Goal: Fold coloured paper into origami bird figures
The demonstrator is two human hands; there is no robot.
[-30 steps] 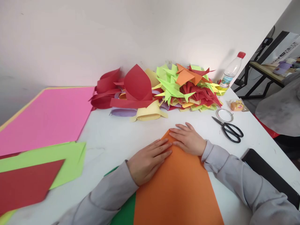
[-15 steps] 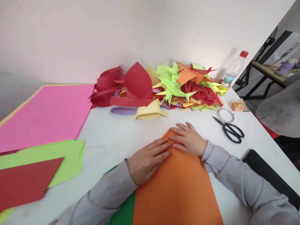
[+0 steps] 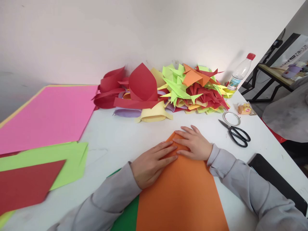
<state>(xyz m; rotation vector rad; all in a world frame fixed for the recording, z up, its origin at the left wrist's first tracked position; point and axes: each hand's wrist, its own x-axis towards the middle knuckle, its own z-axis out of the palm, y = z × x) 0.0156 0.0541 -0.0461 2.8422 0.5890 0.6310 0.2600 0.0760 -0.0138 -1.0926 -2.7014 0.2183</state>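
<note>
A large sheet of orange paper (image 3: 183, 192) lies on the white table in front of me, its far end narrowing to a point. My left hand (image 3: 154, 165) rests flat on its left slope, fingers stretched toward the tip. From the other side, my right hand (image 3: 193, 142) lies on the tip and right slope with its fingers spread. The fingertips of both hands nearly meet and cover part of the paper near the point. Green paper (image 3: 127, 211) shows under the orange sheet's left edge, partly behind my left sleeve.
Pink sheets (image 3: 53, 115), light green paper (image 3: 72, 166) and red paper (image 3: 31, 186) lie left. Red paper crowns (image 3: 143, 85) and a heap of folded paper shapes (image 3: 178, 88) line the wall. Right are scissors (image 3: 237, 134), a tape roll (image 3: 231, 118), a bottle (image 3: 237, 77) and a black case (image 3: 276, 183).
A small folded edge of orange paper that showed between my hands no longer shows. My left fingertips have shifted very slightly; my right hand has stayed in place.
</note>
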